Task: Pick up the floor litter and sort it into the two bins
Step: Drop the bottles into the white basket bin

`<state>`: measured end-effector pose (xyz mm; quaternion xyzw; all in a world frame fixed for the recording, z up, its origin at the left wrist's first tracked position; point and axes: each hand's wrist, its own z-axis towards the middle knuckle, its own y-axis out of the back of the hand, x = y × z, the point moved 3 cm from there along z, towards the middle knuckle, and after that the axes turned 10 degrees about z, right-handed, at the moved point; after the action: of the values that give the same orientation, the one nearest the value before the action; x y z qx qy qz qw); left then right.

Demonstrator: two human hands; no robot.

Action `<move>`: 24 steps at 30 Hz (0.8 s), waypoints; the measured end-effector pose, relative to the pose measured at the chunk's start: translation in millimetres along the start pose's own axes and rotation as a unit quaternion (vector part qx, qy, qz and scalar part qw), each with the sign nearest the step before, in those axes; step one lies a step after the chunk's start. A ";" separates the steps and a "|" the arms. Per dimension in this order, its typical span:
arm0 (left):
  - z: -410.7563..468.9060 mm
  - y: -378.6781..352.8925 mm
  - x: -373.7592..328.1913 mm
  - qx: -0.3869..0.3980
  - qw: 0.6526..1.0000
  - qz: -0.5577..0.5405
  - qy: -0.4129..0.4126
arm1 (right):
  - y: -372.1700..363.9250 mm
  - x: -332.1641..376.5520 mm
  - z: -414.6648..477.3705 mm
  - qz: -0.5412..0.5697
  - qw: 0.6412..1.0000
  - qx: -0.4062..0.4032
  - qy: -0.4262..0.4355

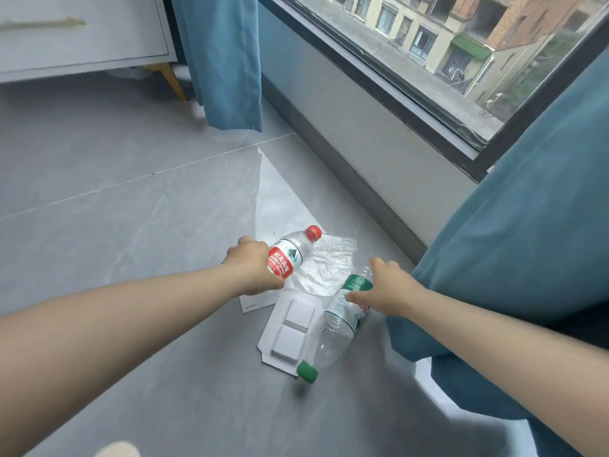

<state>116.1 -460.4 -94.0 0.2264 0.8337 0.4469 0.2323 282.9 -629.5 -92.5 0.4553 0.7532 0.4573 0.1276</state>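
My left hand grips a clear plastic bottle with a red label and red cap, its cap pointing up and to the right. My right hand holds a second clear bottle with a green label and green cap, thumb across its body and cap pointing down toward me. Under both bottles on the grey floor lie a crumpled clear plastic bag, a white moulded packaging tray and a white card partly hidden by my left hand. No bin is in view.
A low wall under a window runs along the right. Teal curtains hang at the back and close on my right. A white cabinet on wooden legs stands at the back left. Grey floor tiles stretch to the left.
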 end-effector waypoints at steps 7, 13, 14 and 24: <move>-4.0 -0.2 12.0 -0.004 1.000 -0.016 0.005 | -23.5 6.7 10.0 0.082 0.995 -0.005 -0.060; -4.9 -1.0 14.2 -0.003 1.000 -0.026 0.008 | -43.5 4.3 19.8 0.215 0.958 -0.030 -0.185; -4.8 -1.2 13.9 -0.003 1.000 -0.026 0.008 | -46.1 4.5 18.7 0.234 0.951 -0.018 -0.200; -3.1 -5.8 11.8 0.001 1.000 -0.015 -0.002 | -29.9 6.0 18.7 0.344 0.928 -0.045 -0.134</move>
<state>104.0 -458.4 -99.6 0.2151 0.8368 0.4424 0.2403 273.9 -619.0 -125.5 0.7374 0.5047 0.4412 0.0826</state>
